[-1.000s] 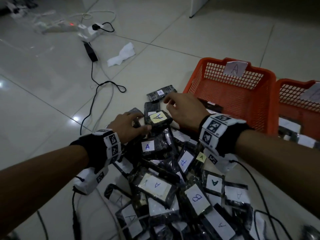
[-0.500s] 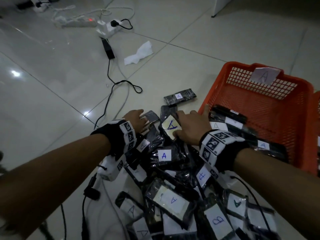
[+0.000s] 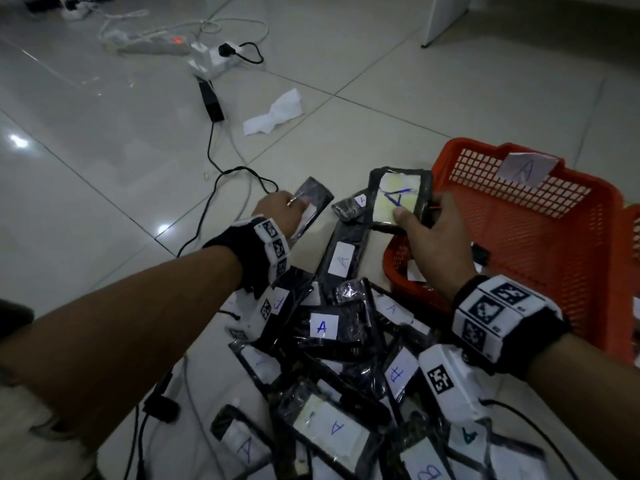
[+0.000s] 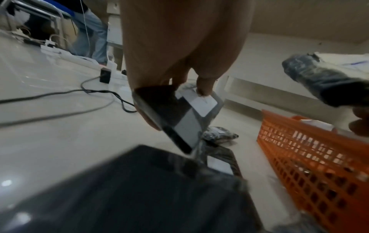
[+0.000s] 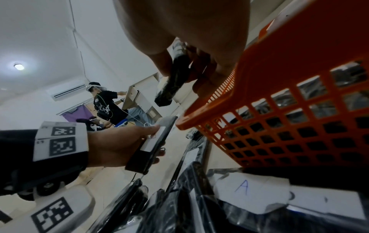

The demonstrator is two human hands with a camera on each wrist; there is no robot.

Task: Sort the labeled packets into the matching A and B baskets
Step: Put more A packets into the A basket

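Observation:
A heap of black packets [image 3: 346,358] with white A and B labels lies on the floor in front of me. My right hand [image 3: 429,230] grips a packet with a yellowish A label [image 3: 398,199], lifted beside the near left corner of the orange basket tagged A [image 3: 554,216]. The same packet [image 5: 173,75] shows edge-on in the right wrist view. My left hand [image 3: 280,209] pinches another dark packet with a white label [image 3: 311,206], raised off the heap; its label's letter is not readable. That packet [image 4: 179,116] hangs tilted from my fingers in the left wrist view.
A second orange basket [image 3: 633,230] peeks in at the right edge. Black cables [image 3: 221,174], a power strip [image 3: 156,46], an adapter [image 3: 211,102] and a crumpled tissue [image 3: 273,112] lie on the tiled floor beyond the heap. Another person [image 5: 105,104] stands far off.
Both hands have lifted off the heap, each with a packet. The right hand carried the yellowish A packet up and right toward the A basket; the left hand raised its packet forward.

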